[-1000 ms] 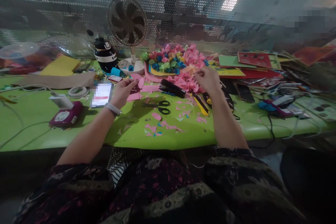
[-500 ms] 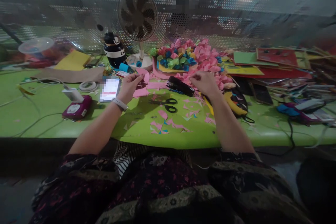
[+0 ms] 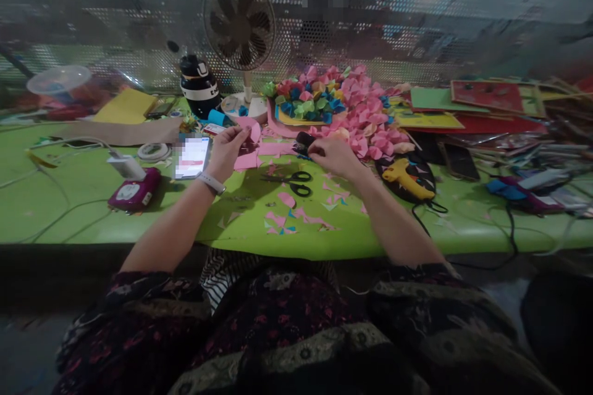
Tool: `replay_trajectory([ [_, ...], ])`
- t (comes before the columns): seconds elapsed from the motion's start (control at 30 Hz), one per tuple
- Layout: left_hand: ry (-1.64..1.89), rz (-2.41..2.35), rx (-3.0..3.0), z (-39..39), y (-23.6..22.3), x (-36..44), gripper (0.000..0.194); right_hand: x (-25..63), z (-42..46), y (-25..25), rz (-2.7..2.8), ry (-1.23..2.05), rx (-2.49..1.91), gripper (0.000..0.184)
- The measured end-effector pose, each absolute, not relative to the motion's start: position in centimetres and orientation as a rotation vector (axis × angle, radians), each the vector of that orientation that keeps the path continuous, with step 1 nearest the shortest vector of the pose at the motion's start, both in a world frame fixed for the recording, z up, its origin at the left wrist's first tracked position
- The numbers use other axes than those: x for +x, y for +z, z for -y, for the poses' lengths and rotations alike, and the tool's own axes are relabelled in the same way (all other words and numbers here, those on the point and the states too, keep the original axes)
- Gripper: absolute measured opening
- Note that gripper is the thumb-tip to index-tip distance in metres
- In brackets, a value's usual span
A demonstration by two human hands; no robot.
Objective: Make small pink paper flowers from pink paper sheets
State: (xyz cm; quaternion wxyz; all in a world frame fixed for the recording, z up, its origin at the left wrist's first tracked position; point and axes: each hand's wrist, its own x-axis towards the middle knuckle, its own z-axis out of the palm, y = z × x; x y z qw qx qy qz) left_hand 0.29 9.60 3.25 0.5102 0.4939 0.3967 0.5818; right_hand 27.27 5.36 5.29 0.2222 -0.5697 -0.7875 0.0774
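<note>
My left hand (image 3: 228, 151) is pinched on a rounded pink paper piece (image 3: 252, 129), above flat pink paper strips (image 3: 273, 149). My right hand (image 3: 334, 155) hangs over the black stapler (image 3: 304, 139) with fingers curled together, hiding most of it; whether they touch it or hold anything small I cannot make out. In front of both hands lie black-handled scissors (image 3: 299, 183), blades pointing left. Pink paper scraps (image 3: 287, 199) are scattered nearby. Behind my right hand is a heap of pink paper flowers (image 3: 365, 111), beside a tray of multicoloured ones (image 3: 306, 108).
A yellow glue gun (image 3: 407, 179) rests on a dark pad to the right. On the left are a lit phone (image 3: 192, 157), a purple device (image 3: 135, 188) with a charger and cables. A fan (image 3: 239, 21) and a dark bottle (image 3: 199, 86) stand behind. Coloured sheets (image 3: 486, 102) pile up far right.
My right hand has moved left from the pink flower heap to over the stapler, uncovering the glue gun. My left hand keeps its pinch on the pink paper. The view has shifted slightly.
</note>
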Motion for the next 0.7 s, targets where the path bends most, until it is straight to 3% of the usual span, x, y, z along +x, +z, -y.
replay_trajectory([
  [0.23,1.348,-0.950,1.215,-9.4,3.2,0.3,0.033,24.8,-2.1,6.2,2.454,0.730,-1.219,0.023],
  [0.43,1.295,-0.941,1.244,-9.2,2.5,0.7,0.037,21.5,-0.8,4.4,2.662,0.703,-1.310,0.010],
  [0.7,1.247,-0.925,1.246,-9.0,2.4,1.0,0.036,23.5,-3.3,3.9,2.309,0.684,-1.192,0.009],
])
